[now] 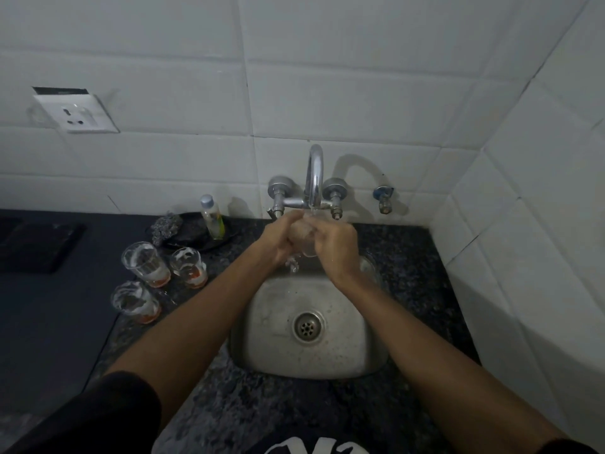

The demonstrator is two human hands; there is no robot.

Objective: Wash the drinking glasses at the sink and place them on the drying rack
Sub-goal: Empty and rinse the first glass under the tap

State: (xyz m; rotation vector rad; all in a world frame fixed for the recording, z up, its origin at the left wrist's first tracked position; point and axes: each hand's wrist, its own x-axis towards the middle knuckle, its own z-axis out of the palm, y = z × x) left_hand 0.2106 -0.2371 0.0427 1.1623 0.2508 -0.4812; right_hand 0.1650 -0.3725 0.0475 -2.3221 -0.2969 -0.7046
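Rinsing one clear drinking glass under the curved chrome tap, above the steel sink. Left hand and right hand wrapped around it, fingers curled, probably gripping. Best turned slowly, foam flushed out. Three soapy glasses waiting on the speckled tabletop.

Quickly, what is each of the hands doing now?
Left hand: holding the glass under the tap.
Right hand: holding the same glass.

Four glasses, one bottle
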